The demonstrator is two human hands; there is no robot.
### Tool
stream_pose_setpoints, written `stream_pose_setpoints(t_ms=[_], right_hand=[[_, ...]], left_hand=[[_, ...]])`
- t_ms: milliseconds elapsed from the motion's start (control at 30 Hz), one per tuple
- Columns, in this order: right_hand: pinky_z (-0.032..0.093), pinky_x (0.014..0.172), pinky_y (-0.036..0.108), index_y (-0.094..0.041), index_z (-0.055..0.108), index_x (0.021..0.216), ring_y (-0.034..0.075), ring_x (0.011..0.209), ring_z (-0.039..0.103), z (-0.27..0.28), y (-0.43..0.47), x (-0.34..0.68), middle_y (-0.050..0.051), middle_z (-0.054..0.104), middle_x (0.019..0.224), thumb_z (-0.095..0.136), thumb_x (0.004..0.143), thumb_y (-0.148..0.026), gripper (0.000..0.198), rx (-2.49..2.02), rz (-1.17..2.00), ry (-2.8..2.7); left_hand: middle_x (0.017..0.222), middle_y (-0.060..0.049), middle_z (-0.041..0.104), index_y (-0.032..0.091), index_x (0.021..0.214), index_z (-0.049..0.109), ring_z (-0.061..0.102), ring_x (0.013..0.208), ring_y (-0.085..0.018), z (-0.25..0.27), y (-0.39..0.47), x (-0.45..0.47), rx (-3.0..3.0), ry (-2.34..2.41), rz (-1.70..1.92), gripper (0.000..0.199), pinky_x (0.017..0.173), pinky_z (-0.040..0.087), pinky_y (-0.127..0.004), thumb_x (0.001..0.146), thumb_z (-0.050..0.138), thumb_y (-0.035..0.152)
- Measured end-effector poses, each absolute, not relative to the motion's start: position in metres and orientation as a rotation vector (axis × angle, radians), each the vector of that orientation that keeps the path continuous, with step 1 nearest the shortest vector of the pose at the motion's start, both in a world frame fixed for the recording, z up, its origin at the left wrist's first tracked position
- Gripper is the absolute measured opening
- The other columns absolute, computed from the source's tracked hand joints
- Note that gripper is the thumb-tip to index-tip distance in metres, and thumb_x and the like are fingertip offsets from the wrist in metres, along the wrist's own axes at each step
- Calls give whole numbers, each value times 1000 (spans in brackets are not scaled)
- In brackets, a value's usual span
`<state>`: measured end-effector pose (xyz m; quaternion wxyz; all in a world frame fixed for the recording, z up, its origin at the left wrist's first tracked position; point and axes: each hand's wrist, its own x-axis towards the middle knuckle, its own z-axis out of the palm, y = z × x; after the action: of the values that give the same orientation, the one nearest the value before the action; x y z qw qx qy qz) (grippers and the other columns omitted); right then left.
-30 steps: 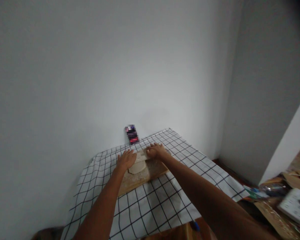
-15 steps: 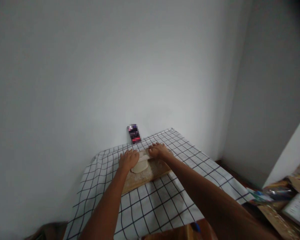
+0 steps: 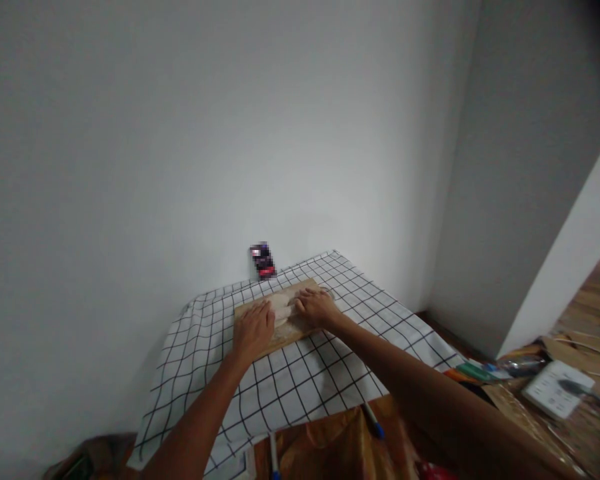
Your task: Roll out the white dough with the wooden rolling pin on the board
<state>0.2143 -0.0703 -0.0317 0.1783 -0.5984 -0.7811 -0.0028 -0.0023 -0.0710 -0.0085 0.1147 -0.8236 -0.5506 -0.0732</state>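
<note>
A wooden board (image 3: 290,339) dusted with flour lies on the checked cloth. Pale, flattened dough (image 3: 279,300) is on it, partly covered by my hands. Across the dough lies a light rolling pin (image 3: 282,315), mostly hidden under my fingers. My left hand (image 3: 255,327) presses over the pin's left part, fingers pointing away from me. Toward the other end, my right hand (image 3: 316,307) rests with its fingers bent over the pin.
A white cloth with black checks (image 3: 380,313) covers the table against the wall. A small dark, pixelated item (image 3: 263,261) leans at the wall. Two blue-tipped pale rods (image 3: 373,420) are at the near edge. A white power strip (image 3: 557,389) lies low at the right.
Both hands have drawn the rolling pin toward me, baring the board's far side and covering its near part. The view has turned slightly right and down.
</note>
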Motion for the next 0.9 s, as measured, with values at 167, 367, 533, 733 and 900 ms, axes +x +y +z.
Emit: stream_pose_setpoints(t_ms=[167, 367, 533, 733, 900], right_hand=[[36, 113, 48, -26, 64, 135, 26, 144, 45, -34, -88, 219, 8, 56, 152, 29, 110, -38, 45, -1592, 12, -2217], [33, 114, 53, -28, 68, 130, 27, 141, 47, -31, -75, 217, 7, 61, 146, 27, 110, -37, 46, -1664, 5, -2246], [34, 112, 58, -24, 72, 120, 31, 136, 51, -27, -57, 213, 11, 66, 138, 26, 109, -36, 49, -1690, -54, -2220], [45, 102, 46, -19, 74, 114, 30, 120, 63, -21, -30, 209, 15, 71, 129, 31, 107, -34, 46, -1754, -76, -2177], [47, 97, 42, -18, 75, 113, 29, 112, 68, -18, -3, 208, 16, 74, 122, 29, 106, -36, 50, -1852, 53, -2154]], left_hand=[[163, -1, 46, 27, 155, 45, 39, 152, -21, -14, -91, -11, -2473, -1568, -213, 57, 128, 24, -42, 105, 21, 40], [157, -6, 52, 20, 150, 51, 45, 149, -23, -10, -84, -10, -2497, -1542, -230, 54, 127, 30, -45, 105, 27, 38], [154, -9, 56, 15, 145, 56, 48, 147, -23, -6, -65, -6, -2479, -1531, -298, 53, 126, 35, -43, 106, 29, 38], [145, -11, 65, 18, 139, 62, 59, 135, -24, -2, -35, 1, -2410, -1653, -229, 52, 118, 43, -42, 107, 28, 40], [119, -7, 78, 24, 117, 71, 72, 109, -23, 2, -4, 1, -2419, -1732, -83, 49, 94, 56, -42, 107, 26, 40]])
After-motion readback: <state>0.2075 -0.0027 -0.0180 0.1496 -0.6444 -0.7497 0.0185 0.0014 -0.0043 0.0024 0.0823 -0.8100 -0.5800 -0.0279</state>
